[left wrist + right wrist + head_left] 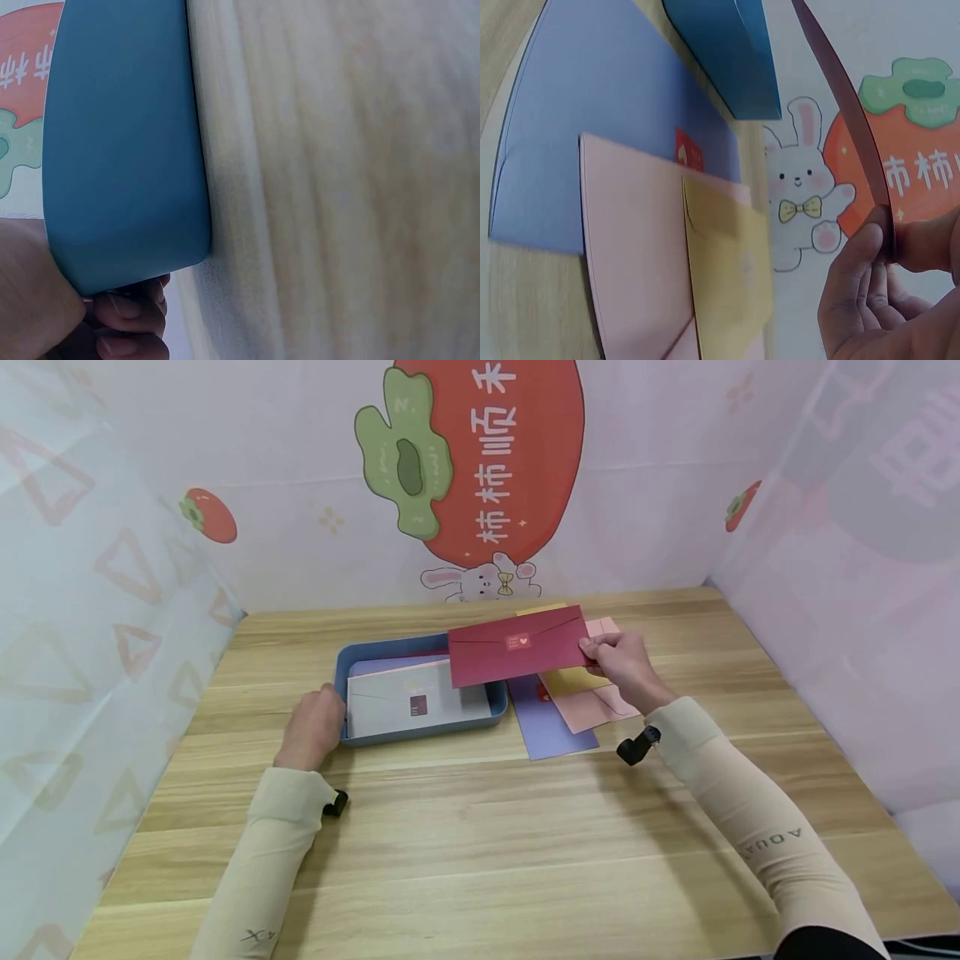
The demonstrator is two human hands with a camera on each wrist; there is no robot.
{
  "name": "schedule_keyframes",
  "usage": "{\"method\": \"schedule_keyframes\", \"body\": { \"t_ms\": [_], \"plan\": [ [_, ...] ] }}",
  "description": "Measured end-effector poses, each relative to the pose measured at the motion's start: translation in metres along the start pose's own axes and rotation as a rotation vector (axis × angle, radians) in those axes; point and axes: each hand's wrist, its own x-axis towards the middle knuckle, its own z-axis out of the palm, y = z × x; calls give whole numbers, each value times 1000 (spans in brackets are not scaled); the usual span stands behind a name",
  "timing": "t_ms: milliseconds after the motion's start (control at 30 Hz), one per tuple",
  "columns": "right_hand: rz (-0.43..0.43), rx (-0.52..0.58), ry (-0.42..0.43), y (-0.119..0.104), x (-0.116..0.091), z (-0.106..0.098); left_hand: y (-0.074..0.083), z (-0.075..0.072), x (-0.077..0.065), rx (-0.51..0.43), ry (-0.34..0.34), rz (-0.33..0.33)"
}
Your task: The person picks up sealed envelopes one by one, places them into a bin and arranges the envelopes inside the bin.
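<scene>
My right hand [622,668] pinches the right end of a dark red envelope [480,664] between thumb and fingers. The envelope has a heart sticker on its flap and hangs over the right part of a blue tray [427,732]. In the right wrist view the red envelope [851,105] appears edge-on, bowed slightly. At the tray's left end, my left hand [311,727] grips its wall; the left wrist view has the fingers curled at the tray's corner. A white envelope [382,706] with a dark square sticker lies in the tray, over a lavender envelope [382,667].
Right of the tray, loose envelopes overlap on the wooden table [465,843]: a purple one [555,739] lowest, then a pink one [588,714] and a yellow one [735,270]. Printed cloth walls [300,452] enclose the table at the back and both sides.
</scene>
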Motion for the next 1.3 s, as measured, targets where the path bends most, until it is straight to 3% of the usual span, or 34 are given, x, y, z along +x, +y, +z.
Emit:
{"method": "schedule_keyframes", "body": {
  "t_ms": [367,700,967,1300],
  "plan": [
    [-11,24,-16,-8,0,35,0,2,2,7,-11,-9],
    [-41,30,-3,-14,-5,67,0,2,2,-2,37,26],
    [-16,5,12,-13,-9,86,-1,2,1,0,34,33],
    [-77,-73,22,-11,-11,105,-2,3,1,-10,34,35]
  ]
}}
